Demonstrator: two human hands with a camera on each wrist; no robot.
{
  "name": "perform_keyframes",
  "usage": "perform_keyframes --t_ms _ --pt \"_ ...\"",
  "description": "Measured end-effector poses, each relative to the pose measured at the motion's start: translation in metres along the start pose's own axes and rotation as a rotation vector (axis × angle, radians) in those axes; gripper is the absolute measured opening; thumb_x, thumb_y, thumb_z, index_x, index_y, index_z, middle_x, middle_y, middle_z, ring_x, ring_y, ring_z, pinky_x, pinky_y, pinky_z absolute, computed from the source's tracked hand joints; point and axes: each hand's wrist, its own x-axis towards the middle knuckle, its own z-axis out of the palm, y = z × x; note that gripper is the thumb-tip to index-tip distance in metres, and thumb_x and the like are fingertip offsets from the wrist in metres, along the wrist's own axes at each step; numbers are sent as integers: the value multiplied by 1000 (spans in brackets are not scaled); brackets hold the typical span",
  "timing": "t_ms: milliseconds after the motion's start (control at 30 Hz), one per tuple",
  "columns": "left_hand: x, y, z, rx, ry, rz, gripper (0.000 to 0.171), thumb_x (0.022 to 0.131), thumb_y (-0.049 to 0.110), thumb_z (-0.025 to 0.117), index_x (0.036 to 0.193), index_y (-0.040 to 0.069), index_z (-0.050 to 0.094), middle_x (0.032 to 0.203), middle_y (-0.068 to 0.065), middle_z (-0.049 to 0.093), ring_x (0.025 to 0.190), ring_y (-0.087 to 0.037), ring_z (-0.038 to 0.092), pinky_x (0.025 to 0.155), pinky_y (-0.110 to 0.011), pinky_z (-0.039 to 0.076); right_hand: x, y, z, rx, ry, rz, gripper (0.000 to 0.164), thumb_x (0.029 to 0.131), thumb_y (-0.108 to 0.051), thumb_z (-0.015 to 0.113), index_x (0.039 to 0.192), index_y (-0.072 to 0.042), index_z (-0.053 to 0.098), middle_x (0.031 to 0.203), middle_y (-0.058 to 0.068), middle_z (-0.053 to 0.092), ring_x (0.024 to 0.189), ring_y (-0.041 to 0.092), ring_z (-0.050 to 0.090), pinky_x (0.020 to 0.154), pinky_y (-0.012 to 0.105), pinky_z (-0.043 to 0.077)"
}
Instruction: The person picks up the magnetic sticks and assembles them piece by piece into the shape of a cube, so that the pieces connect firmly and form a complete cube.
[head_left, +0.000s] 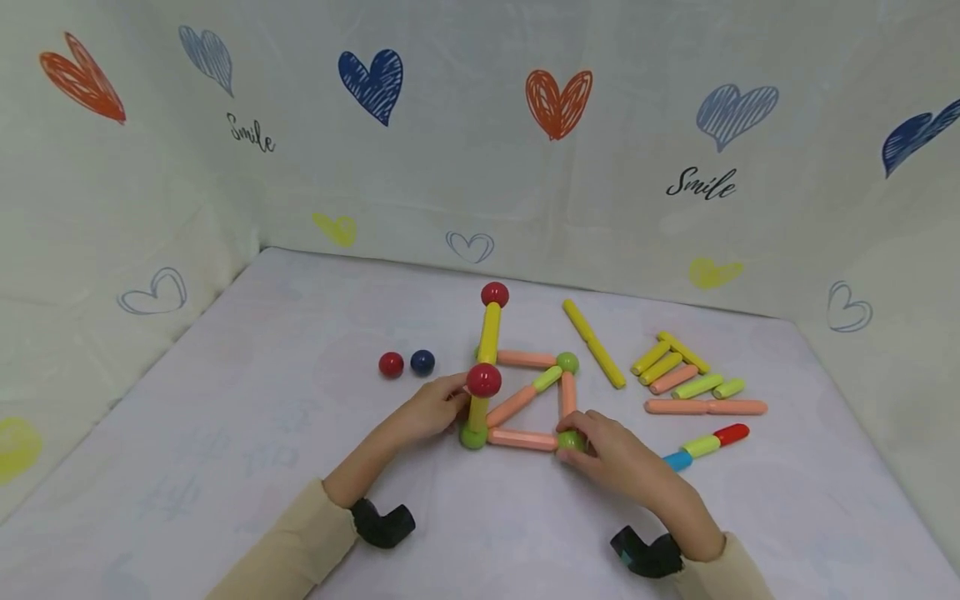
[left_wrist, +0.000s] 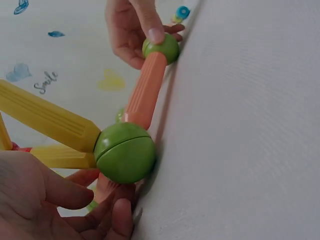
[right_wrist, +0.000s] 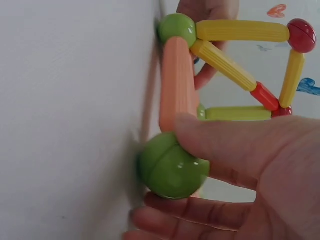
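Note:
Magnetic sticks and balls form a frame with orange sticks (head_left: pixel 523 439) along its base. My right hand (head_left: pixel 611 450) pinches the green ball (right_wrist: pixel 175 167) at the near right corner between thumb and fingers. At the near left corner another green ball (left_wrist: pixel 125 152) carries a yellow stick (right_wrist: pixel 242 31) topped by a red ball (head_left: pixel 483 380). My left hand (head_left: pixel 431 408) holds the frame's left side just behind that corner, its fingertips partly hidden by the yellow stick. A second red ball (head_left: pixel 495 294) tops the far left side. One diagonal stick (head_left: pixel 512 406) crosses the base.
A loose red ball (head_left: pixel 391 364) and a dark blue ball (head_left: pixel 422 362) lie left of the frame. To the right are a long yellow stick (head_left: pixel 594 343), several short sticks (head_left: pixel 660 367), an orange pair (head_left: pixel 707 407) and a multicoloured row (head_left: pixel 701 447) near my right hand.

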Motion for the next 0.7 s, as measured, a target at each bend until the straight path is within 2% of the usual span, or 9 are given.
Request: perform_keyframes --t_ms 133,200,267,333,433,533,600,700 --pt "1 4 -3 -75 -2 -66 35 97 8 43 130 15 50 104 -9 60 80 -17 55 70 -26 50 2 3 2 0 71 38 25 87 -20 64 110 -12 59 88 1 53 71 12 44 59 23 38" --pt "-1 8 -6 -59 14 -69 35 96 9 46 130 16 50 115 -8 58 86 -18 55 73 -27 50 3 5 2 2 89 47 26 87 -19 64 112 -12 58 84 2 51 69 13 43 57 23 37" --pt "-4 13 -11 -63 53 -38 35 96 12 48 131 17 48 123 -8 54 92 -20 56 78 -30 51 4 6 2 6 99 47 28 87 -19 64 113 -11 58 81 2 49 68 13 43 56 23 36" --pt "-9 21 -16 -88 113 34 35 96 15 49 131 17 47 129 -8 50 97 -24 56 83 -35 52 4 7 1 15 99 46 29 87 -20 65 114 -12 58 79 1 48 68 12 42 56 22 36" --pt "-20 34 -23 -116 212 223 34 95 18 51 129 15 48 125 -9 50 102 -27 54 86 -39 50 4 9 -1 41 89 26 33 87 -20 65 117 -10 58 79 1 50 69 12 45 57 22 39" --pt "-34 48 -29 -35 265 394 34 92 20 57 125 16 53 110 -6 52 95 -23 53 80 -35 50 3 12 -5 88 85 22 34 88 -20 63 119 -8 56 84 3 55 73 12 50 61 23 43" --pt "-43 56 -30 62 272 450 34 88 23 63 122 19 56 103 -3 52 91 -17 50 75 -30 48 4 14 -7 105 100 50 36 89 -24 62 120 -7 54 89 5 59 78 13 54 65 26 46" --pt "-52 63 -28 191 248 481 35 84 25 69 117 23 60 100 1 51 92 -13 49 74 -28 48 6 20 -11 122 129 143 42 90 -29 60 122 -6 49 98 10 62 84 17 58 70 32 50"
